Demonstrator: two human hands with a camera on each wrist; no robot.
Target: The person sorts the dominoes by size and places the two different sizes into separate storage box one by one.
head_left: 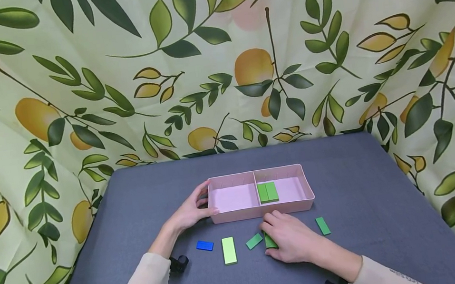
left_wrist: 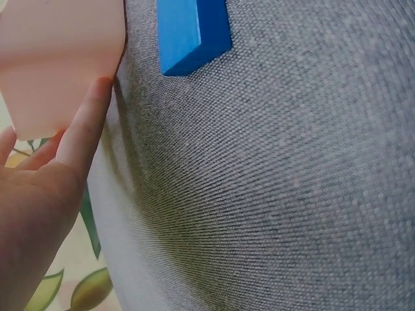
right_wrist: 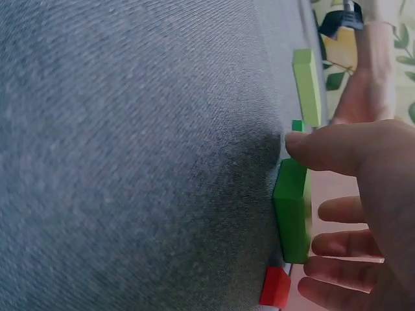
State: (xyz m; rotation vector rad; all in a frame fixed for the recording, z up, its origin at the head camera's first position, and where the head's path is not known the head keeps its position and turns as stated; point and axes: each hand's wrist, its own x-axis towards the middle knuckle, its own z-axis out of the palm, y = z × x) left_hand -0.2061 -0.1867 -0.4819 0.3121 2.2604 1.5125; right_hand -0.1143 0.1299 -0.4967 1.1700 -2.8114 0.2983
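Observation:
My left hand (head_left: pixel 189 212) holds the left end of a pink two-compartment box (head_left: pixel 243 214), its thumb at the near side and fingers behind. In the left wrist view a fingertip presses the box's pink wall (left_wrist: pixel 58 71). My right hand (head_left: pixel 289 237) is low over a green block (head_left: pixel 270 241) in front of the box. In the right wrist view that green block (right_wrist: pixel 293 217) stands between thumb and fingers, with a small gap showing beside the thumb (right_wrist: pixel 331 148). Two green blocks (head_left: pixel 267 192) lie side by side in the box's right compartment.
On the grey table (head_left: pixel 164 184) a blue block (head_left: pixel 204 245), a light green block (head_left: pixel 229 250) and a small green block (head_left: pixel 254 241) lie left of my right hand. Another green block (head_left: pixel 322 226) lies to its right. A red block (right_wrist: pixel 275 287) shows beside the fingers.

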